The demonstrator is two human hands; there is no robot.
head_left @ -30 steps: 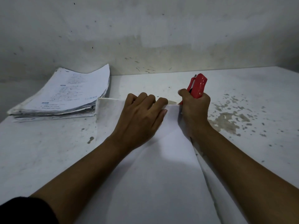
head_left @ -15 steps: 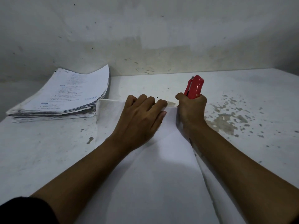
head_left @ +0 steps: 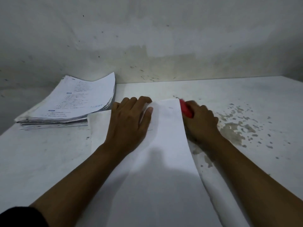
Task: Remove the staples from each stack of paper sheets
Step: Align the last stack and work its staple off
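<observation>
A stack of white paper sheets (head_left: 164,169) lies on a worn white surface (head_left: 246,99), running from the near edge toward the wall. Its top sheet is lifted and curled at the far end. The left hand (head_left: 129,123) rests on the stack, its fingers (head_left: 144,102) bent at the raised sheet's far edge. Just right of the stack, the right hand (head_left: 200,123) has its fingers clenched around a red staple remover (head_left: 186,109), which looks blurred. A second pile of printed sheets (head_left: 70,104) sits at the far left, against the wall.
</observation>
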